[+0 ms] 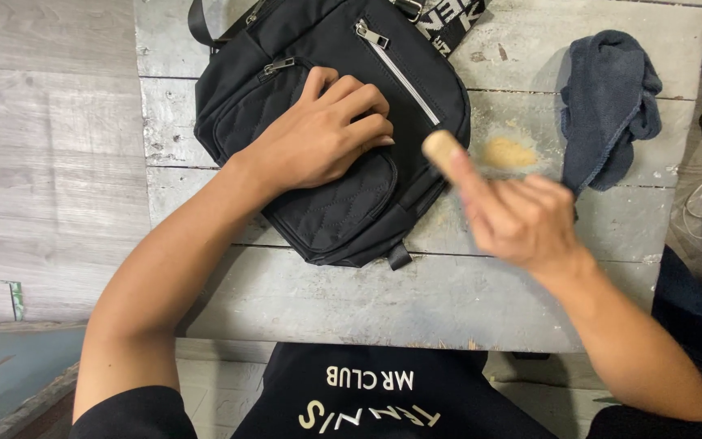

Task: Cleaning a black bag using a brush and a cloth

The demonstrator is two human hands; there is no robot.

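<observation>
- Left hand (322, 130) flat, fingers spread, pressing black bag (331, 122) on grey bench (367, 301).
- Right hand (517, 215) blurred, gripping tan wooden handle (440, 148), just right of bag.
- Bag's length angled away, leftward.

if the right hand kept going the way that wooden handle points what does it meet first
Probably the black bag: the right hand aims its wooden handle up-left at the bag's near edge. The hand is blurred, so height is unclear.
</observation>
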